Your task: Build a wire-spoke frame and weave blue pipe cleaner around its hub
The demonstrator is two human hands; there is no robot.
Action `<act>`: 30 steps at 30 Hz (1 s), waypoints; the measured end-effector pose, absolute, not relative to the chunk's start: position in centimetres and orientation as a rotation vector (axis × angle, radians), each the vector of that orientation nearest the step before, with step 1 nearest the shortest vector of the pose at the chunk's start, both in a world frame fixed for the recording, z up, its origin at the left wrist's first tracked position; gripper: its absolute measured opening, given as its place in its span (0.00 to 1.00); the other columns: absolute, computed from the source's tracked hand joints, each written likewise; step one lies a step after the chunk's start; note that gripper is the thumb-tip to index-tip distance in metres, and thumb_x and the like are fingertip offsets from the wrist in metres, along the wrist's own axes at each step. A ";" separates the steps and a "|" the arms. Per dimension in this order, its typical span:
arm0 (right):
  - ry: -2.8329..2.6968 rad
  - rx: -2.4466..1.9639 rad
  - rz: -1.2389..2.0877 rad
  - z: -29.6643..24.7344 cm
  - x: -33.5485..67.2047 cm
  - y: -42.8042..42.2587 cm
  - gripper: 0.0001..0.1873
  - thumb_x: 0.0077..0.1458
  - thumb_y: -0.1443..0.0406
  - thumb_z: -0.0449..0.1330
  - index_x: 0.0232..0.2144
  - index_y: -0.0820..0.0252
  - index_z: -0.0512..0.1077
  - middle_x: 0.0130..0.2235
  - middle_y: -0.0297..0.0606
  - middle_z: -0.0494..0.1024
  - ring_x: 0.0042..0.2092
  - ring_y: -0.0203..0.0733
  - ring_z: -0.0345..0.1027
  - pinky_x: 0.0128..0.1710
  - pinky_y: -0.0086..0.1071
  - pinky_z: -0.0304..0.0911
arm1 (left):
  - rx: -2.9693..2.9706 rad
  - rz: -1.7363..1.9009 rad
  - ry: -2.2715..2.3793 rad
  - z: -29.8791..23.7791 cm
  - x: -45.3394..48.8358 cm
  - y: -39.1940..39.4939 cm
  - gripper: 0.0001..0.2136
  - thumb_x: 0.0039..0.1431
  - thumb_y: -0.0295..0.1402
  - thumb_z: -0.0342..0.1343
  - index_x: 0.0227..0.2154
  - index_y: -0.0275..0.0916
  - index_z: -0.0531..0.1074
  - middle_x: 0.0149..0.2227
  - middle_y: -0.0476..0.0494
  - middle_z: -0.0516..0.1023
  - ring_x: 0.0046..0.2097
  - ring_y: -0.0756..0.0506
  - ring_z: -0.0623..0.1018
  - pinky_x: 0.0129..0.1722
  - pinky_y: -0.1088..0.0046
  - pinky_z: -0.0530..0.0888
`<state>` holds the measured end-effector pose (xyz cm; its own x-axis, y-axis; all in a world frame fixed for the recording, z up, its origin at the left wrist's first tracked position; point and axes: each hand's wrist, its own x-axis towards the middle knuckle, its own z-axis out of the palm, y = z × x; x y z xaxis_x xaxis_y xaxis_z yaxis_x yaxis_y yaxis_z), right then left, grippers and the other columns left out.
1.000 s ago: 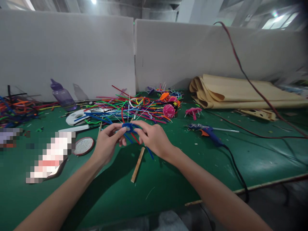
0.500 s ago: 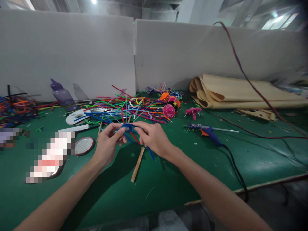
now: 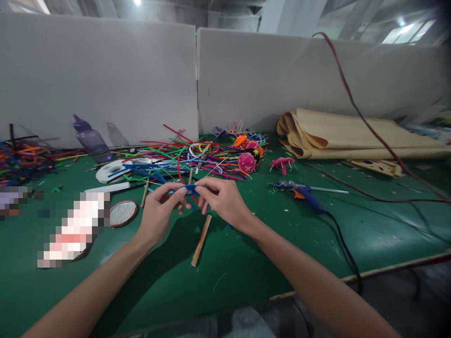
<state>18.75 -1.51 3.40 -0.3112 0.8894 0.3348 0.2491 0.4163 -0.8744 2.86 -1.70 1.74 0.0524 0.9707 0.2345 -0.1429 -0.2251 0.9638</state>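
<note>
Both my hands meet above the green table (image 3: 246,267), pinching a small blue pipe-cleaner coil (image 3: 189,188) between them. My left hand (image 3: 160,211) grips it from the left with thumb and forefinger closed. My right hand (image 3: 223,199) pinches it from the right. Thin white wires stick out of the coil toward the pile behind it. A wooden stick (image 3: 201,240) lies on the table just below my hands.
A heap of coloured pipe cleaners (image 3: 183,157) lies behind my hands, with pink and orange finished pieces (image 3: 247,162). A blue glue gun (image 3: 305,193) with a black cord lies to the right. Rolled tan paper (image 3: 352,136), a purple bottle (image 3: 90,139) and a white tape spool (image 3: 111,171) stand further back.
The blue coil has tipped from facing me as a ring to lying flat and edge-on between my fingers. Both hands have shifted slightly lower and closer together.
</note>
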 end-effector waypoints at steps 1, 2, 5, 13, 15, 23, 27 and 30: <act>-1.796 -0.988 0.913 3.4 18.7 -1.6 0.12 0.56 0.62 0.50 0.36 0.59 0.71 0.22 0.30 0.70 0.19 0.29 0.65 0.21 0.24 0.62 | 1.298 1.384 0.928 1.8 2.9 -1.7 0.05 0.50 0.33 0.58 0.29 0.38 0.72 0.21 0.50 0.72 0.24 0.50 0.73 0.20 0.77 0.65; -1.793 -0.992 0.913 3.5 18.7 -1.6 0.12 0.56 0.62 0.50 0.36 0.59 0.71 0.22 0.30 0.70 0.20 0.29 0.65 0.21 0.23 0.62 | 1.285 1.380 0.915 1.8 2.9 -1.8 0.04 0.50 0.33 0.58 0.28 0.38 0.72 0.21 0.50 0.72 0.25 0.50 0.73 0.21 0.77 0.65; -1.779 -0.995 0.924 3.5 18.6 -1.8 0.12 0.56 0.62 0.50 0.36 0.59 0.71 0.22 0.30 0.70 0.21 0.30 0.65 0.21 0.23 0.62 | 1.216 1.348 0.881 1.9 2.8 -1.9 0.04 0.51 0.32 0.58 0.26 0.38 0.71 0.23 0.51 0.71 0.26 0.51 0.73 0.23 0.78 0.65; -1.774 -0.971 0.962 3.4 18.7 -1.8 0.12 0.56 0.59 0.51 0.33 0.61 0.70 0.21 0.31 0.70 0.18 0.29 0.64 0.17 0.22 0.59 | 1.247 1.345 0.878 2.2 2.8 -2.0 0.04 0.51 0.33 0.57 0.26 0.38 0.70 0.22 0.52 0.70 0.25 0.52 0.71 0.23 0.78 0.66; -1.748 -0.971 1.003 3.5 18.7 -1.7 0.13 0.55 0.59 0.52 0.32 0.61 0.71 0.20 0.30 0.69 0.16 0.29 0.62 0.15 0.22 0.58 | 1.276 1.349 0.913 2.1 2.8 -1.9 0.05 0.51 0.34 0.57 0.28 0.38 0.71 0.20 0.52 0.71 0.24 0.52 0.71 0.21 0.79 0.65; -1.667 -1.052 1.070 4.1 19.4 -1.1 0.09 0.53 0.61 0.54 0.30 0.62 0.70 0.15 0.26 0.65 0.12 0.28 0.59 0.11 0.20 0.55 | 1.510 1.215 1.047 2.1 2.4 -1.8 0.13 0.54 0.37 0.55 0.41 0.38 0.71 0.15 0.51 0.71 0.17 0.51 0.69 0.14 0.79 0.60; -1.679 -1.058 1.098 4.1 19.6 -0.8 0.10 0.53 0.61 0.54 0.30 0.62 0.69 0.14 0.25 0.64 0.11 0.27 0.56 0.09 0.20 0.52 | 1.588 1.203 1.152 2.1 2.2 -1.8 0.14 0.53 0.37 0.56 0.42 0.39 0.72 0.13 0.52 0.71 0.13 0.54 0.64 0.12 0.80 0.58; -1.683 -1.055 1.109 4.1 19.6 -0.8 0.10 0.53 0.61 0.54 0.30 0.63 0.69 0.13 0.24 0.63 0.11 0.26 0.55 0.09 0.19 0.51 | 1.550 1.239 1.142 1.9 2.3 -1.7 0.12 0.52 0.35 0.56 0.40 0.40 0.73 0.12 0.54 0.69 0.14 0.53 0.65 0.12 0.80 0.59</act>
